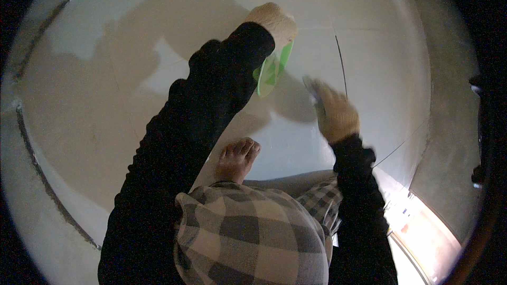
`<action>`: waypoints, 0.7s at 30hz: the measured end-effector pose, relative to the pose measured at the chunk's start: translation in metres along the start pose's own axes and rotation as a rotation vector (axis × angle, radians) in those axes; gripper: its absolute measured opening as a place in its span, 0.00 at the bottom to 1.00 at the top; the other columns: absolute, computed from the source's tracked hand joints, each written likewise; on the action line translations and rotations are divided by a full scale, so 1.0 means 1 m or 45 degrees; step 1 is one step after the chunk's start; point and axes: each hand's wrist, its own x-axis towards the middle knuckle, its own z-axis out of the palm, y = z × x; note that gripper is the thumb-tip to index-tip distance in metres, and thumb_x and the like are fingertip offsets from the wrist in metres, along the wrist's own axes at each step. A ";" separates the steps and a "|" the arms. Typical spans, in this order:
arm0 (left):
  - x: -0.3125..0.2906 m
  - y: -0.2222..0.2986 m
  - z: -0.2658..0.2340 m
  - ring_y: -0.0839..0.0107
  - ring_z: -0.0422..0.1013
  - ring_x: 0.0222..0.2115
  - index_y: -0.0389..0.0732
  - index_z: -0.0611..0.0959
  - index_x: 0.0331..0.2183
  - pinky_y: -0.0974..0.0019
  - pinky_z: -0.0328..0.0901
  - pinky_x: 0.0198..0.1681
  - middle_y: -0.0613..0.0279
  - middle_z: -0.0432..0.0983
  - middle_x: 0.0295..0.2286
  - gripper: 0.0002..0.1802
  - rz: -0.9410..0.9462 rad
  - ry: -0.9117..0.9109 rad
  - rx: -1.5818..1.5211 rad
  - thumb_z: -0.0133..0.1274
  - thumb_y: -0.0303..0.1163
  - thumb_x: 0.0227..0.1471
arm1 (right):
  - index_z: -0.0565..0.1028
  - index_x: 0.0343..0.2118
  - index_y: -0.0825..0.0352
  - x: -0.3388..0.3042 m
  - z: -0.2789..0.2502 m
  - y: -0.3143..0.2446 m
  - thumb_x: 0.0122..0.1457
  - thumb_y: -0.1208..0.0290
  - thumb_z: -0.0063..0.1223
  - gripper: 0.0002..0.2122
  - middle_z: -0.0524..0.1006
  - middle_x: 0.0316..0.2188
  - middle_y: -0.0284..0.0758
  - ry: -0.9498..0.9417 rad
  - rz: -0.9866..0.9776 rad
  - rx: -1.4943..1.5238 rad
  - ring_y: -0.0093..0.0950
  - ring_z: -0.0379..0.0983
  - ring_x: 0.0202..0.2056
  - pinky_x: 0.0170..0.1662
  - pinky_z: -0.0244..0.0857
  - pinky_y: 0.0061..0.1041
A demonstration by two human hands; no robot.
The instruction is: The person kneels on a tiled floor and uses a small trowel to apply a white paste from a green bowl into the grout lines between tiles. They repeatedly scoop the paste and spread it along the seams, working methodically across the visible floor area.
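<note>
My left hand point(273, 20), in a beige knitted glove, reaches out over the pale floor at the upper middle. It is bent into a grip at the upper end of a green plastic piece point(271, 74), long and shallow with a raised rim; its fingers are mostly turned out of sight. Lower and to the right, my right hand point(336, 112) wears a similar glove and is apart from the green piece. Its fingers point up and left, smeared by motion. A greyish patch shows along them, too blurred to tell whether it is something held.
Large pale floor tiles point(296, 153) with thin dark joints lie beneath. My bare foot point(238, 159) rests below the green piece. Grey walls or ledges point(449, 100) border the floor. Bright light falls at lower right, beside a brownish panel point(428, 237). Shadows cover the left.
</note>
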 end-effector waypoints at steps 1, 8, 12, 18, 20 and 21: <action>0.005 0.000 -0.003 0.54 0.77 0.29 0.41 0.85 0.31 0.57 0.73 0.34 0.52 0.79 0.28 0.14 -0.069 -0.094 -0.044 0.54 0.38 0.42 | 0.65 0.55 0.56 0.025 -0.007 -0.002 0.56 0.74 0.48 0.22 0.72 0.50 0.35 -0.026 -0.011 -0.081 0.38 0.71 0.46 0.49 0.67 0.36; 0.005 -0.026 -0.013 0.55 0.76 0.29 0.42 0.85 0.30 0.57 0.71 0.34 0.52 0.80 0.29 0.15 0.116 -0.152 0.211 0.51 0.40 0.43 | 0.68 0.52 0.53 0.132 -0.028 -0.027 0.58 0.77 0.43 0.19 0.77 0.40 0.37 -0.195 -0.337 -0.372 0.37 0.77 0.37 0.38 0.73 0.37; 0.005 -0.035 -0.014 0.53 0.76 0.28 0.42 0.85 0.29 0.56 0.71 0.34 0.51 0.79 0.28 0.14 0.054 -0.093 0.194 0.51 0.39 0.42 | 0.70 0.51 0.49 0.139 -0.032 -0.035 0.57 0.78 0.43 0.20 0.77 0.40 0.37 -0.293 -0.389 -0.259 0.37 0.78 0.37 0.39 0.73 0.36; -0.007 -0.034 -0.010 0.51 0.75 0.28 0.42 0.84 0.29 0.54 0.70 0.33 0.49 0.78 0.28 0.14 -0.031 0.012 0.148 0.51 0.38 0.41 | 0.73 0.49 0.48 0.125 -0.036 -0.040 0.56 0.79 0.44 0.21 0.79 0.37 0.38 -0.406 -0.449 -0.171 0.37 0.78 0.35 0.39 0.73 0.36; -0.014 -0.037 -0.010 0.51 0.75 0.28 0.44 0.84 0.29 0.54 0.70 0.33 0.50 0.78 0.28 0.13 -0.072 0.048 0.047 0.51 0.38 0.41 | 0.73 0.49 0.47 0.121 -0.036 -0.043 0.55 0.79 0.44 0.21 0.79 0.36 0.38 -0.414 -0.425 -0.143 0.37 0.78 0.35 0.39 0.73 0.36; -0.017 -0.038 -0.011 0.52 0.75 0.28 0.44 0.84 0.29 0.54 0.70 0.34 0.51 0.78 0.28 0.13 -0.083 0.078 0.010 0.51 0.38 0.41 | 0.73 0.49 0.48 0.119 -0.036 -0.044 0.56 0.79 0.44 0.21 0.79 0.36 0.38 -0.455 -0.433 -0.144 0.37 0.78 0.35 0.40 0.73 0.37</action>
